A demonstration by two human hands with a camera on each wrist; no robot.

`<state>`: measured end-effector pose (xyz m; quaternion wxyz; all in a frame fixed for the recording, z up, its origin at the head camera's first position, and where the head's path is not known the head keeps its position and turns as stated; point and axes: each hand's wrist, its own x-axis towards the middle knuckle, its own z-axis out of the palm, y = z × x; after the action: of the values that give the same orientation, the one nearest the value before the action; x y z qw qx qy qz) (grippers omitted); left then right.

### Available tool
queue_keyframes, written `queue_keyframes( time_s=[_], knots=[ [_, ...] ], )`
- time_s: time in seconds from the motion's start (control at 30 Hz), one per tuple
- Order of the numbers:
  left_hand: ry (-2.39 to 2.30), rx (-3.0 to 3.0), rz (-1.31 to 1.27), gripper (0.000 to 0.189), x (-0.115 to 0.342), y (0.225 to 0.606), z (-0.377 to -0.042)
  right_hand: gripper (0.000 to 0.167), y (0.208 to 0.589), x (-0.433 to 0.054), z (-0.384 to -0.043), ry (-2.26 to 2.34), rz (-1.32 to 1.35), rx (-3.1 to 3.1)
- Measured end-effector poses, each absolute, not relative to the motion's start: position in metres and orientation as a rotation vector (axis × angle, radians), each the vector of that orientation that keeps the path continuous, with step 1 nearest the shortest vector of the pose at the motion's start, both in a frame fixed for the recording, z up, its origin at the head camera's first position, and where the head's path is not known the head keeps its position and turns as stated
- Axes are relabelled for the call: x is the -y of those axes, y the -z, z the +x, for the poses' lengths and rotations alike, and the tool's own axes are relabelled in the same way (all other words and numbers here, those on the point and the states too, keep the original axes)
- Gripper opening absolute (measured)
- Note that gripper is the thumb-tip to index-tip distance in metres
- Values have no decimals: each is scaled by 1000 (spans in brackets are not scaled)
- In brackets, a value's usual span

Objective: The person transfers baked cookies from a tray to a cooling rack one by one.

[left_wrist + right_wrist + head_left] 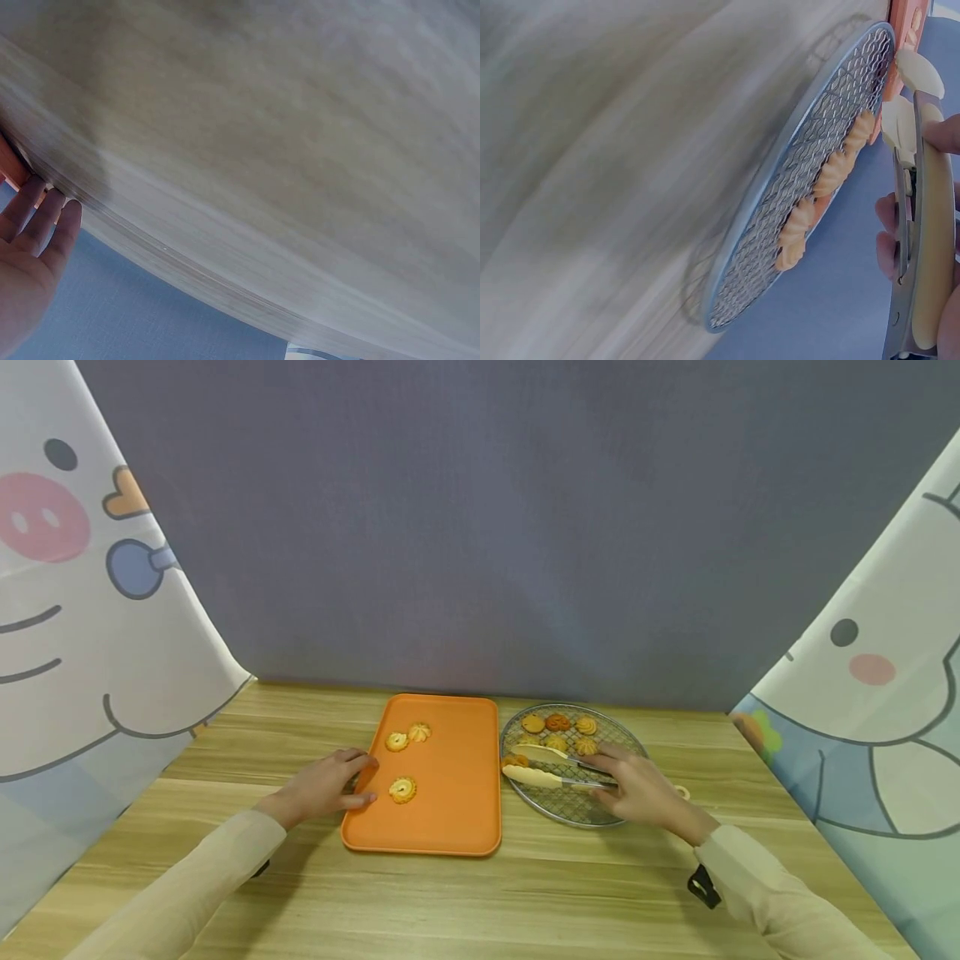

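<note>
The work in hand looks roughly a third along, judging by how the cookies are divided: three golden, ridged, piped cookies [402,790] lie on the orange rectangular tray [457,777], while about seven golden-to-brown shaped cookies [586,746] are left on the round metal wire-mesh rack [566,803] beside it. On the tray, two of the three sit close together toward the far left and the other lies nearer the person. On the rack, most stand in two short rows toward the far side, and a browner one lies by the rim nearest the tray, between or just below the cream tips of the tongs. The right hand [641,785] is clamped around these metal tongs with tan grips and cream scalloped tips [932,225], which are held over the rack; the tips stand apart, and whether they touch that browner cookie cannot be told. The tongs' long axis runs mostly left to right, with the tips pointing left toward the tray and the tail end, a small cream ring, showing past the right hand. The left hand [321,787] rests at the tray's left rim, thumb and fingers apart, fingers nearly straight, as if steadying it. The tray lies flat on the light wood-grain surface [420,910], its long axis seemingly running away from the person.
</note>
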<state>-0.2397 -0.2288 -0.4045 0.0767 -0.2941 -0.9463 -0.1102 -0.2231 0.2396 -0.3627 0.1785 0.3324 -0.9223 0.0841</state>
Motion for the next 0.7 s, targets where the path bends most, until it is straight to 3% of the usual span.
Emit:
queue_keyframes(
  time_s=[0.7],
  knots=[
    [342,2845,-871,52,229,407,-240,46,370,-261,-216,-254,888,2633]
  ],
)
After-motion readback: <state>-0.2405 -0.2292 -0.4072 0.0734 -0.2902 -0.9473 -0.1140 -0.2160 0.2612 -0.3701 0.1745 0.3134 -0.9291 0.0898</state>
